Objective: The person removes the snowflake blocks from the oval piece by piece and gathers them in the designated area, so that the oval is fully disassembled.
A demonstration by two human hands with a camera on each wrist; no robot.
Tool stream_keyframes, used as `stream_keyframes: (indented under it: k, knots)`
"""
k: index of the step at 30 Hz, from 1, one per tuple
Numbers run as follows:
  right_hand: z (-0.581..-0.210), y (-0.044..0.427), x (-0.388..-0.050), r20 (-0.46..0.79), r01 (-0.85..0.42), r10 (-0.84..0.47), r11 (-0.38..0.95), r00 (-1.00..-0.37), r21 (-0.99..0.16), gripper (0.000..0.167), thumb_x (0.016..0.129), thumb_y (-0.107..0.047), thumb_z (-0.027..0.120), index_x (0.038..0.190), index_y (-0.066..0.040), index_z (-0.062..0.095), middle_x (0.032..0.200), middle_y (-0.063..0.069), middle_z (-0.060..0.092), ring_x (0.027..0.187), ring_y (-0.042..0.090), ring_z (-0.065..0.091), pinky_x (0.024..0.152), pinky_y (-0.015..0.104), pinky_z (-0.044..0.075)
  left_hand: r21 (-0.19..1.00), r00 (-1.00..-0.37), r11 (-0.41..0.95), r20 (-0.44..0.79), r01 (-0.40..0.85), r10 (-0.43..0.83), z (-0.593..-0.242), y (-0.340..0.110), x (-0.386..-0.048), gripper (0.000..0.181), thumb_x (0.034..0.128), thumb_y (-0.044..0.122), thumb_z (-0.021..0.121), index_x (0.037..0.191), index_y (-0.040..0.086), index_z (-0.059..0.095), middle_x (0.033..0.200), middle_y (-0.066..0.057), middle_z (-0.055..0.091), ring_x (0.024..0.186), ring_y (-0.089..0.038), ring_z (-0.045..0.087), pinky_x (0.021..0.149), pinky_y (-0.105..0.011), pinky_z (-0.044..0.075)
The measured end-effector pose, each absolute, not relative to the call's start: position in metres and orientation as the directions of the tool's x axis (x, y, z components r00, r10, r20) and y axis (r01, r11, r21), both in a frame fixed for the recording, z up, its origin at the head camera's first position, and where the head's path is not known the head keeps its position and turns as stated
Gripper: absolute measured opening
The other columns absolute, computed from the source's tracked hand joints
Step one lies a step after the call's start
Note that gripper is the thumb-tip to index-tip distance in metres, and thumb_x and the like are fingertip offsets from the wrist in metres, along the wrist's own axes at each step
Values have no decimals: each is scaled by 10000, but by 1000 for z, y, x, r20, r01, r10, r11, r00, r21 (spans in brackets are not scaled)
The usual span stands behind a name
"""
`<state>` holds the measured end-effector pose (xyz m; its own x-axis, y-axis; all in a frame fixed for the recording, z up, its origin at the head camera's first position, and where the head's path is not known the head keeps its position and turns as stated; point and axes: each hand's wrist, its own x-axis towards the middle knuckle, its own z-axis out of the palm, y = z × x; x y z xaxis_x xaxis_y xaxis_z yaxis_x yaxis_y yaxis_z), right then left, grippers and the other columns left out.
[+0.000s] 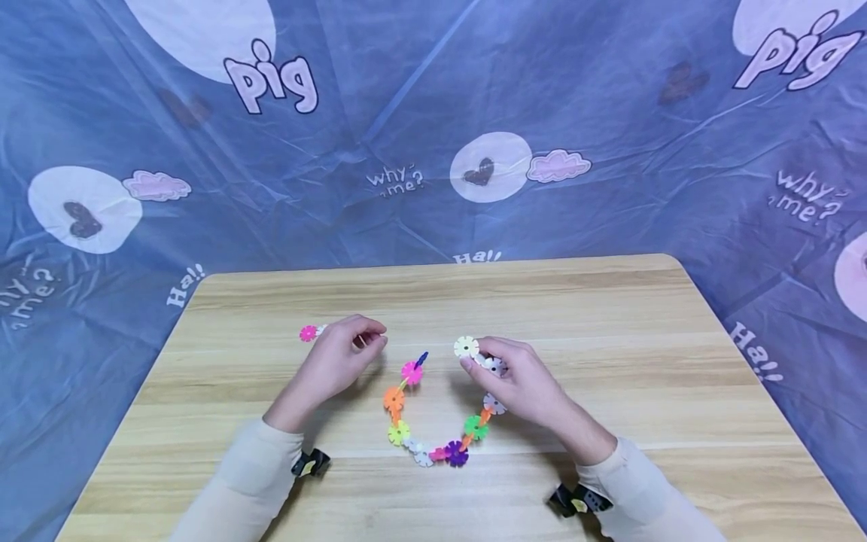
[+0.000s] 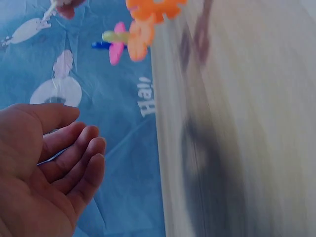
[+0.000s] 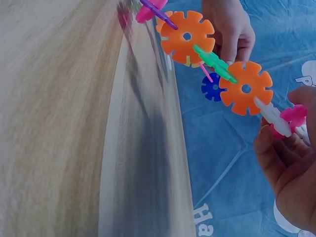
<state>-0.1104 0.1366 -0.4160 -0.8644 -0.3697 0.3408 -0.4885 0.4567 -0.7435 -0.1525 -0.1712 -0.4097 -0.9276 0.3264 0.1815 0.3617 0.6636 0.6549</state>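
A curved chain of slotted plastic discs (image 1: 400, 432) in orange, yellow, white, purple, green and pink hangs from my right hand (image 1: 524, 382). Thumb and fingers of that hand pinch it near one end, by a white disc (image 1: 466, 347). At the other end are a pink disc (image 1: 412, 373) and a dark blue disc (image 1: 421, 360). Bent loosely, the fingers of my left hand (image 2: 54, 163) hold nothing; this hand is apart from the chain, to its left. In the right wrist view, orange discs (image 3: 246, 89) and a green disc (image 3: 215, 63) interlock by their slots.
Beyond my left hand lie a pink disc (image 1: 308, 333) and a whitish piece (image 1: 321, 330), partly hidden by the hand. The light wooden table (image 1: 609, 301) ends at a blue printed cloth (image 1: 379, 90) behind it. Dark devices (image 1: 579, 500) sit at both wrists.
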Motion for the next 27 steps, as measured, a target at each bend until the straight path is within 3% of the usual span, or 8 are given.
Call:
stream_keyframes:
  k: [5, 27]
  knots:
    - [-418, 137, -110, 339, -490, -374, 465, -864, -737, 196, 1027, -165, 728, 843, -183, 663, 766, -80, 581, 660, 27, 503, 593, 224, 502, 671, -913, 631, 192, 390, 360, -407, -158, -145, 185, 1016, 138, 736, 1161, 33, 782, 1013, -21, 772, 914, -147, 699, 825, -366, 629]
    - [-428, 140, -108, 364, -538, -415, 461, -834, -706, 45, 1014, -157, 752, 980, -128, 753, 856, -49, 701, 715, 12, 580, 651, 231, 565, 707, -847, 496, 297, 505, 440, -409, -121, -129, 158, 998, 120, 775, 1148, 74, 791, 1040, -2, 774, 933, -116, 706, 858, -287, 622]
